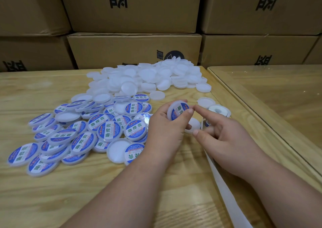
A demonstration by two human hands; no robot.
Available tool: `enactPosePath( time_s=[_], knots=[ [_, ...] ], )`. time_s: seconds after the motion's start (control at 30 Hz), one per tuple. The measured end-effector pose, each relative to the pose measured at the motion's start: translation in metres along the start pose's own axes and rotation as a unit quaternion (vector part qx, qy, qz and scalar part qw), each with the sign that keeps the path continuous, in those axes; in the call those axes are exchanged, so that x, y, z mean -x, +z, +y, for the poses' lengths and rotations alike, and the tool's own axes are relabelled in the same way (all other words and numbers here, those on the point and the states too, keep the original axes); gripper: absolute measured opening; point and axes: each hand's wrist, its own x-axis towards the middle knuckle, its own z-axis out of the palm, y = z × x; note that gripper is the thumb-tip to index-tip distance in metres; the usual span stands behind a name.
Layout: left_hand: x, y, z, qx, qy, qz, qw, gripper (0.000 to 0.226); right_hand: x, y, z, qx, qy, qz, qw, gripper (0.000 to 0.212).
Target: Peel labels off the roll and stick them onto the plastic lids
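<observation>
My left hand (165, 128) grips a white plastic lid (177, 112) bearing a blue and white label, tilted up above the table. My right hand (224, 137) is beside it, its index fingertip touching the lid's right edge, the other fingers loosely bent and holding nothing. The label roll (218, 110) lies on the table just behind my right hand, with its white backing strip (224, 189) trailing toward me under my right wrist. Another plain lid (194, 125) lies beneath my hands.
A heap of plain white lids (149, 78) lies at the back of the wooden table (43, 198). Several labelled lids (73, 137) are spread on the left. Stacked cardboard boxes (134, 48) stand behind. A second, glass-topped table (278, 95) adjoins on the right.
</observation>
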Motion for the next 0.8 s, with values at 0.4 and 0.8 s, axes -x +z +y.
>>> enactPosePath(
  time_s=[0.4,0.8],
  knots=[
    [0.002,0.0,0.01,0.011,-0.086,0.067,0.994,0.057,-0.003,0.0,0.003,-0.042,0.008,0.112,0.993,0.014],
    [-0.015,-0.032,0.05,-0.211,0.025,0.052,0.976,0.013,-0.002,-0.001,0.001,-0.028,0.023,0.13,0.991,0.025]
  ],
)
